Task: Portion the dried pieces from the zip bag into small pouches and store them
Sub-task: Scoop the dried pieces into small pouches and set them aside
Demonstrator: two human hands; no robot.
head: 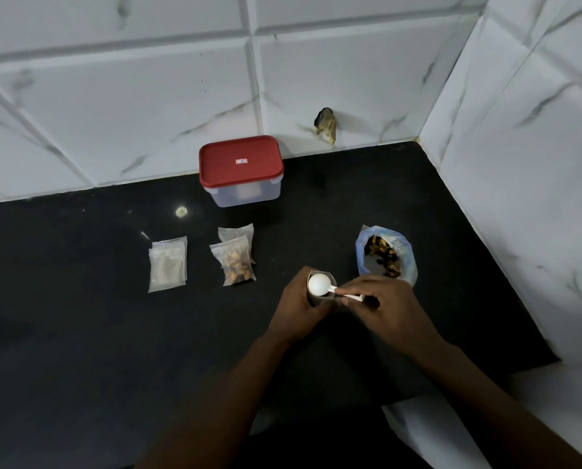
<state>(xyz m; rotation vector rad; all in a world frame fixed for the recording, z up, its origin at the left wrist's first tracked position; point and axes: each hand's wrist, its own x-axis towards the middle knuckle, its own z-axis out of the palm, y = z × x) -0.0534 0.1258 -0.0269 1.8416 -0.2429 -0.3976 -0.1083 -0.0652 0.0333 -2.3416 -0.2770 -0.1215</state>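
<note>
On the black counter [80, 333], the left hand [298, 309] grips a small pouch [333, 278] while the right hand [387, 306] pinches a white scoop [319, 285] over its mouth.

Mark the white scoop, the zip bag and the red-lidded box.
white scoop [319, 284]: head view, its round bowl.
zip bag [408, 261]: head view, its right wall.
red-lidded box [240, 162]: head view, middle of lid.

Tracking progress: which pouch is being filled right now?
The pouch held upright in the left hand, with the right hand's scoop over its mouth; the other pouches lie flat on the counter.
</note>
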